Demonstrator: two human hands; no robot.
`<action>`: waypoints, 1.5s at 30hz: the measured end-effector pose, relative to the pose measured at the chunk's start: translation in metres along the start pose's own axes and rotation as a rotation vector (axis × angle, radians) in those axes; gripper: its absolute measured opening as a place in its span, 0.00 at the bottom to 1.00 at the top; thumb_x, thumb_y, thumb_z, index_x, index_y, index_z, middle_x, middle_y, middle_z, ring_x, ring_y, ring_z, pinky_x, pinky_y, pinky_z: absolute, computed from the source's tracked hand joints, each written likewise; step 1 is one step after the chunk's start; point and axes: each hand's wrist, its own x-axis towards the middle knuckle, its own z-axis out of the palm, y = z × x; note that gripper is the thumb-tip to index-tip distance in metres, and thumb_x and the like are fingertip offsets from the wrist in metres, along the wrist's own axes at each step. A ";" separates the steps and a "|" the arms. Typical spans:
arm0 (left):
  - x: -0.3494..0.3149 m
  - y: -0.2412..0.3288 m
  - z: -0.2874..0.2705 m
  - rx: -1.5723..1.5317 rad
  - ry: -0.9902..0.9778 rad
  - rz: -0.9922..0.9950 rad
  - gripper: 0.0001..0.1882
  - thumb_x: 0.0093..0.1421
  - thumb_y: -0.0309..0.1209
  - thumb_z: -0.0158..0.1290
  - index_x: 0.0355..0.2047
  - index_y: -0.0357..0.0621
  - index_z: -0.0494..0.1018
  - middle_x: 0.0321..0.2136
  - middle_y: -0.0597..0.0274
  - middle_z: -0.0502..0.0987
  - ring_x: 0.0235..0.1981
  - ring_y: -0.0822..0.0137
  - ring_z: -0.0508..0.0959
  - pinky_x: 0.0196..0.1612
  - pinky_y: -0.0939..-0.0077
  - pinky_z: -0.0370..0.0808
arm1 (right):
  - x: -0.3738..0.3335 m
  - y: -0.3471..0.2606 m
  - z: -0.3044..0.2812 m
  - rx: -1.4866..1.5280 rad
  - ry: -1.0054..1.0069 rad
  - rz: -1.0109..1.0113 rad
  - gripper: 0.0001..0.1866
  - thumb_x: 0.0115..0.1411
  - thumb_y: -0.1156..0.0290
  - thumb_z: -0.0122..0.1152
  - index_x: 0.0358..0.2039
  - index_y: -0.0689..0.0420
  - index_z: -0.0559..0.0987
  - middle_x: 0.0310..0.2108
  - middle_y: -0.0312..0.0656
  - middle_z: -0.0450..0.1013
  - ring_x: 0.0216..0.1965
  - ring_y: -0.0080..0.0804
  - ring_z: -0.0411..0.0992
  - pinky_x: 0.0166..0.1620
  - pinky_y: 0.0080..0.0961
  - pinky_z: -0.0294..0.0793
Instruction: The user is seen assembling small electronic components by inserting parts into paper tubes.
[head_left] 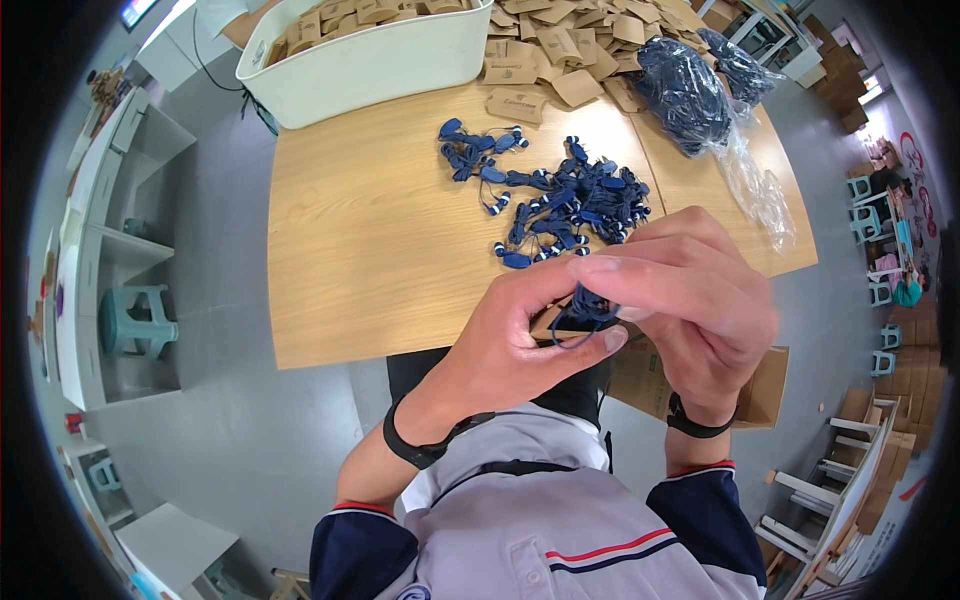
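My left hand (500, 345) is closed round a small brown kraft paper box (543, 326), mostly hidden by my fingers, whose open end faces up. At its mouth sits a coiled bundle of dark blue earphones (588, 306), with a loop of cord hanging over the edge. The fingers of my right hand (705, 310) press on this bundle from the right, beside my left fingertips. Just beyond my hands, a pile of similar navy earphones (580, 200) with white-banded ends lies on the wooden table (360, 220).
At the far left of the table stands a white bin (385, 75) filled with kraft boxes. More flat kraft boxes (575, 88) are heaped beside it. Clear plastic bags of navy earphones (685, 95) lie at the far right. A cardboard carton (765, 385) stands below the table's near edge.
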 end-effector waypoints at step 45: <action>-0.028 -0.013 -0.003 0.409 0.392 0.080 0.22 0.69 0.38 0.49 0.55 0.31 0.67 0.46 0.46 0.78 0.44 0.64 0.80 0.47 0.73 0.75 | -0.050 0.007 0.080 0.210 0.382 0.228 0.13 0.57 0.85 0.62 0.44 0.64 0.79 0.26 0.44 0.77 0.21 0.23 0.75 0.23 0.16 0.72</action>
